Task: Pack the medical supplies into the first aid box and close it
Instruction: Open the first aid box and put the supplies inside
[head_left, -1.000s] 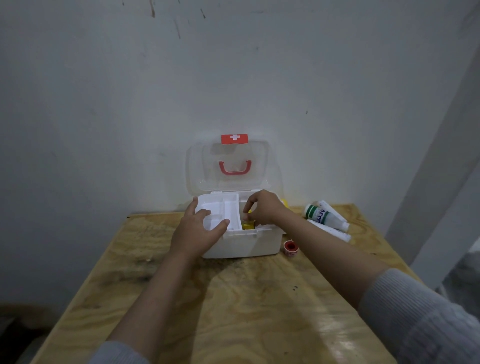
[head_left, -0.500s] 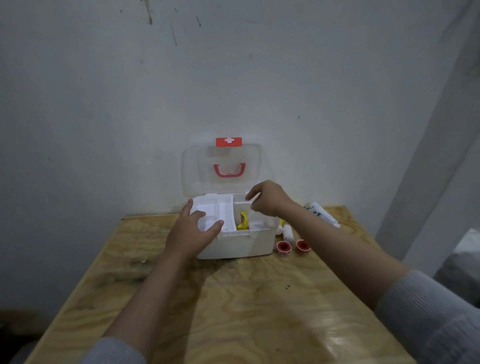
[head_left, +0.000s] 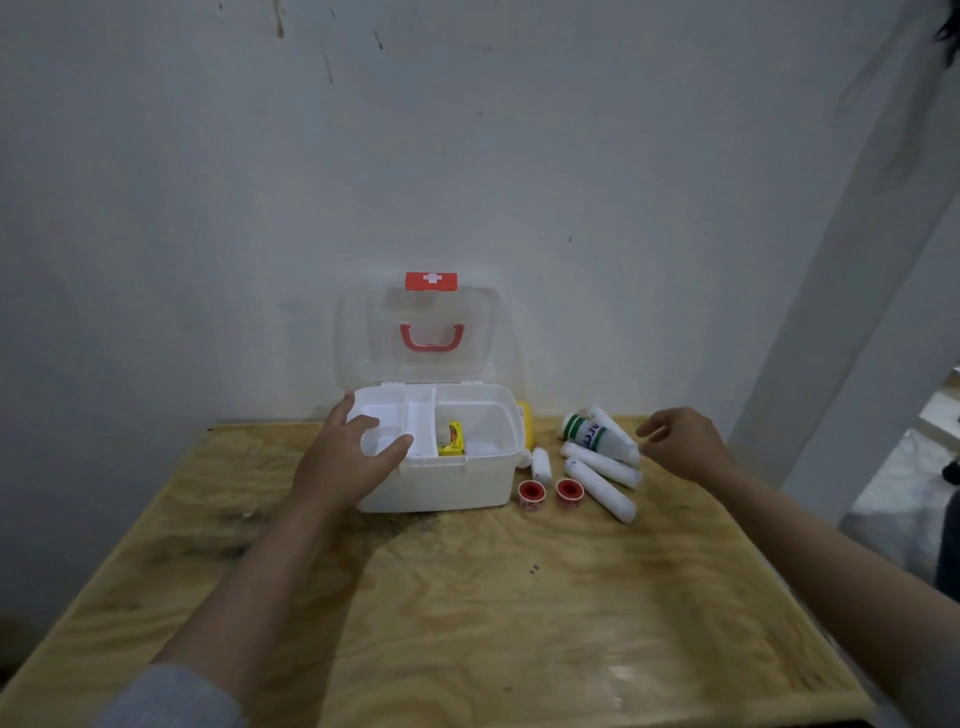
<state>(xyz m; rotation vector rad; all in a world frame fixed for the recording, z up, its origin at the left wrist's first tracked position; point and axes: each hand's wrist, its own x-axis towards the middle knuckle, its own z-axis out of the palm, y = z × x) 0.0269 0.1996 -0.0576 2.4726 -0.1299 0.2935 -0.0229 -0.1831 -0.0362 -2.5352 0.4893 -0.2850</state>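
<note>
A white first aid box (head_left: 447, 480) stands open at the back of the table, its clear lid (head_left: 415, 332) with a red handle leaning toward the wall. A small yellow packet (head_left: 452, 439) lies inside the right compartment. My left hand (head_left: 345, 457) rests on the box's front left rim, thumb over the tray. My right hand (head_left: 680, 444) hovers empty, fingers apart, just right of a white bottle with green print (head_left: 597, 434). Beside the box lie white bandage rolls (head_left: 602, 480), a smaller roll (head_left: 541, 465) and two red-cored tape rolls (head_left: 550, 491).
A yellow object (head_left: 525, 423) peeks out behind the box's right side. The plywood table (head_left: 467, 613) meets a white wall at the back. A slanted white beam (head_left: 841, 312) rises at the right, past the table edge.
My right hand has left the box's right compartment and swung right to the bottle, empty. The yellow packet stays in the box. My left hand has kept its hold on the rim.
</note>
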